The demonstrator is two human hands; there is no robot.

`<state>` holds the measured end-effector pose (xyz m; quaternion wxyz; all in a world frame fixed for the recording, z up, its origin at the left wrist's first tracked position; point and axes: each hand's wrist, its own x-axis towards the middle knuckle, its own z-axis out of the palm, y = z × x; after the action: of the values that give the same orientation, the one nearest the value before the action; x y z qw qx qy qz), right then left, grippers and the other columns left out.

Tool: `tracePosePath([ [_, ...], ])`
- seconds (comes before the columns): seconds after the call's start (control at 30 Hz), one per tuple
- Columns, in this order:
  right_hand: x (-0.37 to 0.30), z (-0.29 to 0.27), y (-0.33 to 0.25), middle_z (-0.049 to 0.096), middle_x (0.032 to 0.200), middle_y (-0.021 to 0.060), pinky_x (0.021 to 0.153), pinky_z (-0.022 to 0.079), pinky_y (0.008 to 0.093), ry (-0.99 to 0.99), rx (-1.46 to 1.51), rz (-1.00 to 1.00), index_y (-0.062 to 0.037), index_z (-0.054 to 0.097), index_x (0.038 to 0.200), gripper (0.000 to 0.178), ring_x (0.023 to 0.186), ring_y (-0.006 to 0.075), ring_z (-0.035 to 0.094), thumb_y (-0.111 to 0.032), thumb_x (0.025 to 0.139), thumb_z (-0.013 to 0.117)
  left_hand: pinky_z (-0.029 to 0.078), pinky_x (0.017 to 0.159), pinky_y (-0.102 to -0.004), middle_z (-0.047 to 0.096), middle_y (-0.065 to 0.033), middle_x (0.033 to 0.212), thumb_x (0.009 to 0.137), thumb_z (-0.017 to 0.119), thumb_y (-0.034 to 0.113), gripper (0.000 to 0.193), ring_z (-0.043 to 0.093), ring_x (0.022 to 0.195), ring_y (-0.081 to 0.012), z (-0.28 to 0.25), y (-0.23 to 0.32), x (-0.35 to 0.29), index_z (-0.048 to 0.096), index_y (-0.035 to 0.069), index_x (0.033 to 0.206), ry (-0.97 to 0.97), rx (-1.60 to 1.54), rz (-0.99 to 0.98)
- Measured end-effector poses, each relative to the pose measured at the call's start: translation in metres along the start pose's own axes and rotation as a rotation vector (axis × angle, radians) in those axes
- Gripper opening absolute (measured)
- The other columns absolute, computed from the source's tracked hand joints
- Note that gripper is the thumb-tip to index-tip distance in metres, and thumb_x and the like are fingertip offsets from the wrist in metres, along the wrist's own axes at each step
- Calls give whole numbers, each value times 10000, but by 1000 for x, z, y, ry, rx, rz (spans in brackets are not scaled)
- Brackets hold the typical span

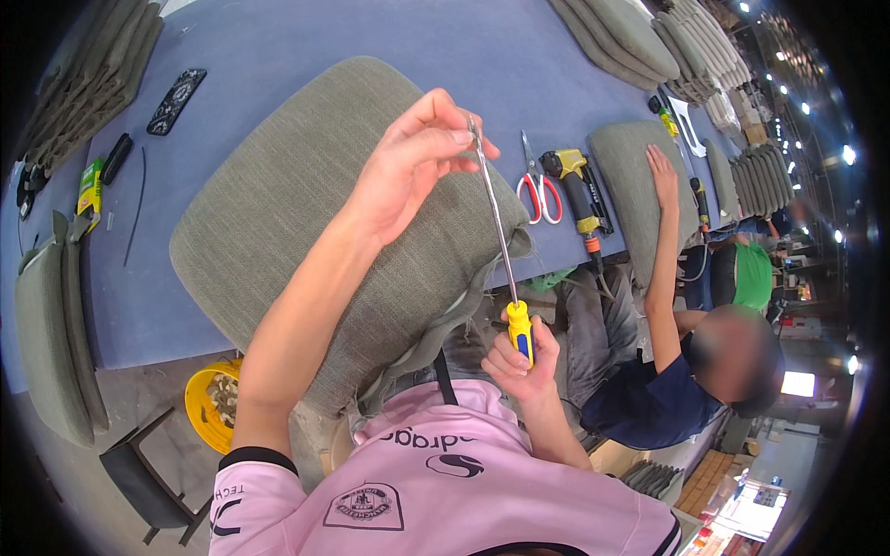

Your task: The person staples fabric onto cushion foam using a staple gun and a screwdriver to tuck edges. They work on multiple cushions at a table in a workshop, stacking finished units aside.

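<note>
A long screwdriver point(493, 199) with a yellow and blue handle is raised above a grey-green upholstered cushion point(306, 176). My right hand point(522, 363) is wrapped round its handle, close to my body. Up at the far end, my left hand point(417, 157) pinches the tip of the metal shaft between thumb and fingers. Whether a small piece sits at the tip, I cannot make out. The cushion rests on the blue table and overhangs its near edge. Loose fabric with frayed threads bunches along the cushion's near right side.
Red-handled scissors point(540, 190) and a yellow-black pneumatic stapler point(577, 190) lie right of the cushion. Beyond them a co-worker's hand point(663, 176) presses another cushion point(630, 185). A phone point(176, 102) lies far left. A yellow bucket point(199, 408) of scraps stands below the table.
</note>
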<state>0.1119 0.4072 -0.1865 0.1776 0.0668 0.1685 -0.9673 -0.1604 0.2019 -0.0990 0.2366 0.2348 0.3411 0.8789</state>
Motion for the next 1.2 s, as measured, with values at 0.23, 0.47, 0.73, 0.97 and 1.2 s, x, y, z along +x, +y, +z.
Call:
tracePosePath([
  [0.23, 0, 0, -1, 476, 634, -43, 612, 366, 298, -11, -7, 5, -140, 609, 1494, 556, 517, 87, 415, -550, 1159, 440, 495, 979, -394, 673, -30, 1133, 1060, 683, 243, 130, 695, 1161, -211, 4, -7, 1, 629, 136, 1108, 51, 141, 60],
  [0.47, 11, 21, -8, 498, 647, -31, 611, 361, 303, -101, 48, 12, -117, 589, 1514, 553, 519, 97, 408, -518, 1175, 416, 504, 951, -354, 676, -26, 1133, 1070, 705, 186, 231, 671, 1072, -169, 12, -5, 1, 654, 102, 1279, 123, 155, 157],
  [0.73, 15, 19, -4, 511, 655, -30, 615, 365, 302, -162, 86, 37, -127, 572, 1539, 563, 523, 97, 420, -524, 1183, 392, 503, 884, -322, 668, -22, 1128, 1043, 764, 130, 267, 660, 1005, -150, 17, -13, 3, 661, 85, 1285, 201, 173, 282],
  [0.97, 17, 21, 4, 509, 658, -33, 611, 358, 302, -181, 119, 65, -151, 582, 1538, 561, 524, 95, 421, -533, 1187, 369, 500, 879, -319, 664, -19, 1122, 1042, 767, 132, 248, 654, 999, -142, 18, -13, 2, 675, 82, 1267, 200, 163, 291],
  [1.2, 19, 22, 11, 506, 671, -41, 611, 349, 298, -195, 143, 86, -155, 587, 1531, 572, 524, 88, 409, -546, 1191, 346, 510, 895, -327, 669, -20, 1101, 1049, 765, 138, 241, 638, 1000, -139, 19, -14, 1, 673, 78, 1263, 207, 168, 327],
])
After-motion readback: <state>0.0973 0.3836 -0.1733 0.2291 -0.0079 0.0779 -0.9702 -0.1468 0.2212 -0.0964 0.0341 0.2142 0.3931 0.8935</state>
